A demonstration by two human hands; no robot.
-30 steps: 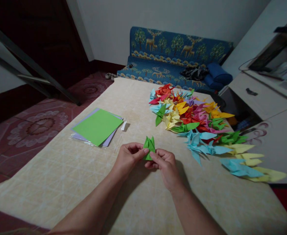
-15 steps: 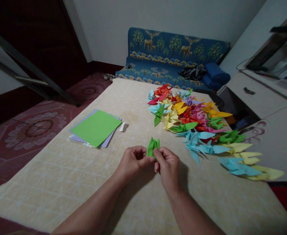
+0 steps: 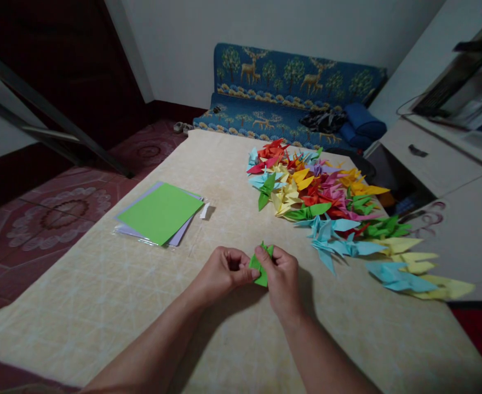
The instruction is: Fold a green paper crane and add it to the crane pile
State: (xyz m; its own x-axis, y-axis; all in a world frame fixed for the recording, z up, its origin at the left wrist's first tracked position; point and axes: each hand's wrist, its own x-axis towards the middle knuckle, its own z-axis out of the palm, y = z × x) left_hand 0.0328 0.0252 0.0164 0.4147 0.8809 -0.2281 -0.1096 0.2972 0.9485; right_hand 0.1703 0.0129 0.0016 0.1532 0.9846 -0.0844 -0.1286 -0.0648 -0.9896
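Just above the near half of the table, a small folded piece of green paper (image 3: 261, 278) is pinched between both hands. My left hand (image 3: 224, 272) grips its left edge with thumb and fingers. On the right side, my right hand (image 3: 280, 273) closes over it, the thumb pressed on its face. Fingers hide part of the folds. To the right lies a pile of folded paper cranes (image 3: 327, 189) in red, yellow, blue, pink, orange and green.
Green and lilac paper sheets (image 3: 161, 210) lie on a clear plastic wrapper at left, beside a small white scrap (image 3: 205, 210). The pale patterned tablecloth (image 3: 101, 306) covers the table. Behind stands a blue sofa (image 3: 265, 109); a white cabinet (image 3: 438, 158) stands at right.
The green paper has been turned in my fingers: its upright pointed flaps have given way to a flatter face extending lower. My right thumb has moved up onto it.
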